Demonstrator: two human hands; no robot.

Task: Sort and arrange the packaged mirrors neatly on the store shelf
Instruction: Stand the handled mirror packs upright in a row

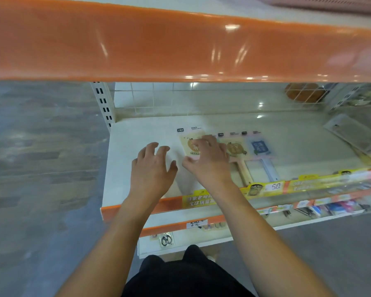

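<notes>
I am looking down at a white store shelf point(137, 133) with an orange front edge, under the glossy orange lip of the shelf above point(180, 46). Both my bare forearms reach in from below.

My left hand point(152, 168) hovers over a bare part of the shelf, fingers spread and loosely curved, holding nothing. My right hand point(208, 159) lies just beside it, to the right, fingers bent and resting on the leftmost packaged mirror point(191, 144), a flat cream card with a brown print. Whether the thumb is gripping the pack's edge or only touching it, I cannot tell.

Three packs lie flat in a row, side by side, handles pointing toward me: the cream one under my fingers, a second cream mirror pack point(237, 150) next to it, and a blue mirror pack point(260, 147) on the right. Further right, well apart, another long pack point(356, 138) lies at an angle.

Yellow price labels point(266, 187) run along the front rail. At the back right sits a white wire basket point(304, 93) with something brown behind it. Lower shelves point(319, 207) hold small, blurred goods.
</notes>
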